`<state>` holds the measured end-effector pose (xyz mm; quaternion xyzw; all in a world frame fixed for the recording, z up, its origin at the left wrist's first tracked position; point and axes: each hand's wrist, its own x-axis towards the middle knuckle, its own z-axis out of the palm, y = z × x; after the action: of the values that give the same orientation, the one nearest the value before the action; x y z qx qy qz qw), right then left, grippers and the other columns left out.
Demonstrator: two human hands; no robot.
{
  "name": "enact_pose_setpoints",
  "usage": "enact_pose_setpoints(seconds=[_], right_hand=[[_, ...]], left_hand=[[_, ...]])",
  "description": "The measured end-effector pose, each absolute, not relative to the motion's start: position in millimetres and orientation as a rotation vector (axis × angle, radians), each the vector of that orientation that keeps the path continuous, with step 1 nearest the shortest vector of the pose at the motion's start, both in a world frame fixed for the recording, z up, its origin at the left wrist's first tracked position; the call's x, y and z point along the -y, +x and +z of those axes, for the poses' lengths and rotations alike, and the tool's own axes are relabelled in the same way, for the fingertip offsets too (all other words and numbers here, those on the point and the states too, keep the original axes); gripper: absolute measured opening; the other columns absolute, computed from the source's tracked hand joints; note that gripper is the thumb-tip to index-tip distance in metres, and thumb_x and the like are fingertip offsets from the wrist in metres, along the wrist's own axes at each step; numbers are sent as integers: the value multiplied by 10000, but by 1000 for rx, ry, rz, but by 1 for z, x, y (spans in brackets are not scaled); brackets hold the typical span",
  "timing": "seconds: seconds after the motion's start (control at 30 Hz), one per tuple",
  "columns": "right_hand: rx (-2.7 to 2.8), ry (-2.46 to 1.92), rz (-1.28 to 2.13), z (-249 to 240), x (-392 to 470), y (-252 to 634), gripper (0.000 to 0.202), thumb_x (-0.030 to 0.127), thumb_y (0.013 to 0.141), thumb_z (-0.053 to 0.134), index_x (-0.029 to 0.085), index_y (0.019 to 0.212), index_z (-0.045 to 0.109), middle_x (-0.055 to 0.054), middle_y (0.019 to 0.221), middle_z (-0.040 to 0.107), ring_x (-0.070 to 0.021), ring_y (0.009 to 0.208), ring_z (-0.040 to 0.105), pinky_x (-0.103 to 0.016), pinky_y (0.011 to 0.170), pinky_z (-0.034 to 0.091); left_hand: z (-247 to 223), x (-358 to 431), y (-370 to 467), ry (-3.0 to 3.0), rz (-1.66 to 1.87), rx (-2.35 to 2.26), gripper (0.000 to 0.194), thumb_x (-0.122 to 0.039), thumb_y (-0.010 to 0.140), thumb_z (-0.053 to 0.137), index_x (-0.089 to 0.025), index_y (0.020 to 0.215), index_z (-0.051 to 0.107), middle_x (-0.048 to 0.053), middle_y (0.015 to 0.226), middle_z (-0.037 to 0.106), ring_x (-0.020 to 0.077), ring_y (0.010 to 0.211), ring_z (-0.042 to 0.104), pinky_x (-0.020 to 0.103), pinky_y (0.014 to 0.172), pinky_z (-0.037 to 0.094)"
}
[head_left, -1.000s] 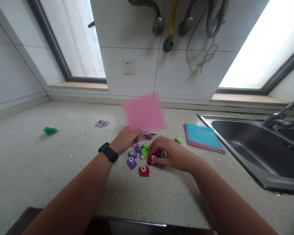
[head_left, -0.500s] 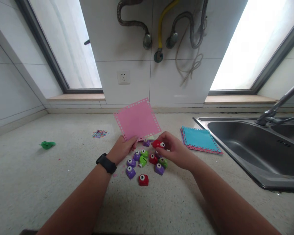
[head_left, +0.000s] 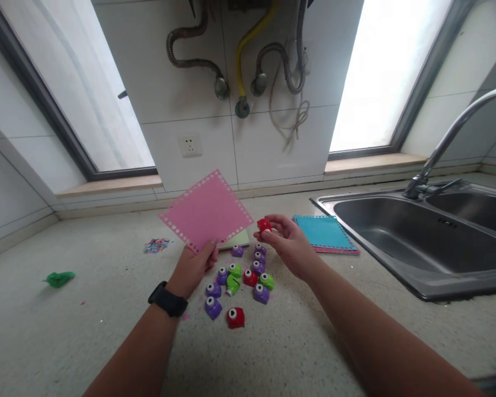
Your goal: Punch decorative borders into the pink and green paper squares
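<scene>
My left hand (head_left: 196,264) pinches the near corner of a pink sheet of paper (head_left: 209,212), which has small holes punched along its edges and is held up tilted. In my right hand (head_left: 287,240) is a red craft punch (head_left: 264,225), gripped between thumb and fingers just right of the sheet and apart from it. Below the hands several small punches lie on the counter: purple ones (head_left: 213,307), green ones (head_left: 232,284) and red ones (head_left: 235,317). A pale yellow-green stack of paper (head_left: 236,240) is partly hidden behind the pink sheet.
A blue punched sheet (head_left: 326,231) tops a paper stack beside the steel sink (head_left: 380,237) with its faucet (head_left: 434,154). Paper confetti (head_left: 156,246) is heaped at the left, and a crumpled green item (head_left: 59,279) lies farther left. A tiled wall with pipes stands behind.
My right hand has lifted the red punch up from the group and turned it. The pink sheet has rotated in my left hand. The camera view has shifted and tilted.
</scene>
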<state>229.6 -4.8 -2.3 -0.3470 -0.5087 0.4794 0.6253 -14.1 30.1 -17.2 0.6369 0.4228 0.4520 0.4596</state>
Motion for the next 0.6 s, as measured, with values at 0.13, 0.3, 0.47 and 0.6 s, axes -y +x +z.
enact_pose_setpoints(seconds=[0.13, 0.3, 0.47, 0.6], right_hand=[[1205, -784, 1146, -6, 4, 229, 363, 316, 781, 778, 229, 1101, 628, -38, 973, 715, -187, 905, 716, -402, 923, 541], [1212, -759, 1136, -9, 3, 227, 335, 274, 750, 815, 241, 1039, 649, -29, 1006, 719, -179, 904, 714, -363, 869, 550], [1218, -725, 1101, -9, 2, 226, 316, 250, 739, 825, 250, 997, 643, -28, 1001, 727, -174, 925, 697, -355, 872, 532], [1174, -711, 997, -7, 0, 231, 374, 241, 739, 823, 280, 1077, 668, -11, 1009, 716, -155, 948, 660, -340, 901, 509]], left_hand=[[-15, -28, -13, 1565, 1099, -1028, 441, -518, 912, 552, -172, 639, 553, -27, 535, 511, 96, 492, 443, 229, 490, 334], [-14, -26, -12, 1588, 1084, -1023, 459, -536, 908, 551, -168, 635, 552, -27, 549, 516, 92, 499, 446, 222, 498, 341], [-15, -27, -12, 1584, 1095, -1031, 451, -542, 892, 576, -164, 646, 575, -23, 567, 540, 95, 514, 472, 219, 513, 364], [-15, -28, -11, 1535, 1117, -1045, 454, -547, 880, 587, -162, 639, 569, -26, 556, 537, 89, 494, 458, 211, 488, 343]])
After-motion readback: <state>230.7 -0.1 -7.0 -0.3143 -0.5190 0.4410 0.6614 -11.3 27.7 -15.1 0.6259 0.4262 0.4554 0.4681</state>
